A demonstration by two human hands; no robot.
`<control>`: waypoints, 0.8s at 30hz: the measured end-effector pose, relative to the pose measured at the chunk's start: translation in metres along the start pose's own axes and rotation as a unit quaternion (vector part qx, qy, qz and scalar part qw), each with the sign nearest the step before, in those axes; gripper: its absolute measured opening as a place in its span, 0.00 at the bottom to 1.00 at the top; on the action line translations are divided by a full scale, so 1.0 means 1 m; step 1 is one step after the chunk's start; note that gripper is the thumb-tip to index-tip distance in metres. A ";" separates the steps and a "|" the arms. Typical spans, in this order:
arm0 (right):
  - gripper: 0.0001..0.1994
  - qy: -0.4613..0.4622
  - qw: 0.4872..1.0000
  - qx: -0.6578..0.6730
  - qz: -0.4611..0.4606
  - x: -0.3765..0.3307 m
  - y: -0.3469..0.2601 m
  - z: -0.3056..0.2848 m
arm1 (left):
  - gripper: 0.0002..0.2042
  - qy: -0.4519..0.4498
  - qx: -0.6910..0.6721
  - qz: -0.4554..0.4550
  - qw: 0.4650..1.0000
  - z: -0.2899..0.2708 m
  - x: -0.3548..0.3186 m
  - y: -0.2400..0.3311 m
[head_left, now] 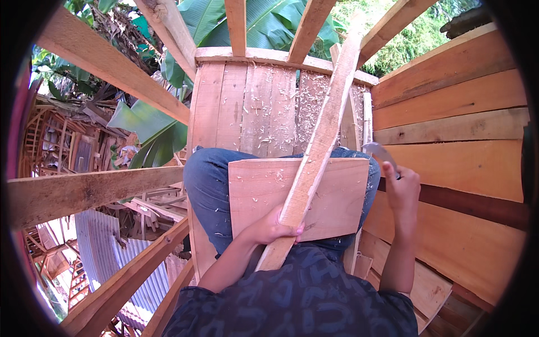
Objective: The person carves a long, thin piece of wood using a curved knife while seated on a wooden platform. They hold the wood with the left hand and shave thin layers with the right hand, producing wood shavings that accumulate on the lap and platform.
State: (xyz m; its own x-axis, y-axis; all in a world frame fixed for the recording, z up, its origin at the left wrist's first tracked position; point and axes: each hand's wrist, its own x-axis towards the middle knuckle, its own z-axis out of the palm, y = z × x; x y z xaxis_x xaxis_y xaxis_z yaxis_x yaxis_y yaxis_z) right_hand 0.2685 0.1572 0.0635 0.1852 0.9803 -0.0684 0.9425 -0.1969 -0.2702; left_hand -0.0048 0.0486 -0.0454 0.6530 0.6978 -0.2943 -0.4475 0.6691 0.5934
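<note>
A long, narrow wooden strip (320, 151) slants from my chest up and away to the far right, its near part crossing a flat wooden board (342, 196) on my lap. My left hand (272, 227) wraps round the strip near its lower end. To the right of the board, my right hand (403, 185) is raised and closed round the handle of a curved-bladed knife (379, 150). Its blade points left and stands apart from the strip. Most of the handle is hidden in my fist.
Pale shavings lie scattered over the plank platform (230, 106) beyond my knees. A plank wall (449, 160) stands close on the right. Beams (101, 196) run along the left, with corrugated metal sheets (98, 241) lower down beyond them. Large leaves (146, 126) hang outside.
</note>
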 end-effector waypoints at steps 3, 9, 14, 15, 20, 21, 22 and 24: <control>0.35 -0.079 0.993 0.014 -0.081 -0.041 -0.024 0.032 | 0.29 0.009 -0.024 -0.004 1.000 0.003 -0.009 -0.004; 0.36 -0.148 0.980 -0.018 -0.133 -0.059 -0.042 0.068 | 0.27 0.005 -0.016 0.000 1.000 -0.001 -0.006 -0.001; 0.41 -0.079 0.977 -0.072 -0.183 -0.030 -0.031 0.075 | 0.32 0.039 -0.017 -0.029 0.999 0.003 -0.003 0.001; 0.41 -0.068 0.978 -0.076 -0.181 -0.023 -0.032 0.074 | 0.32 0.037 -0.019 -0.026 0.999 0.002 -0.003 0.002; 0.42 -0.046 0.980 -0.079 -0.176 -0.017 -0.032 0.078 | 0.32 0.039 -0.034 -0.024 0.998 0.003 -0.003 0.004; 0.42 -0.038 0.980 -0.076 -0.178 -0.018 -0.031 0.080 | 0.32 0.038 -0.033 -0.022 0.999 0.002 -0.003 0.003; 0.41 -0.030 0.981 -0.073 -0.180 -0.019 -0.031 0.082 | 0.32 0.036 -0.031 -0.020 0.999 0.002 -0.003 0.003; 0.41 -0.037 0.982 -0.068 -0.172 -0.020 -0.031 0.081 | 0.31 0.033 -0.031 -0.018 0.999 0.001 -0.003 0.002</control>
State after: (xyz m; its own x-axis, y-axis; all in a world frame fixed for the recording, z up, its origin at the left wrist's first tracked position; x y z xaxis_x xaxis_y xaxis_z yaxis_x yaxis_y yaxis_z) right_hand 0.2126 0.1425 -0.0047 -0.1667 0.9838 -0.0657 0.9751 0.1546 -0.1589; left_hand -0.0070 0.0480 -0.0424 0.6285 0.6874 -0.3639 -0.4632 0.7067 0.5348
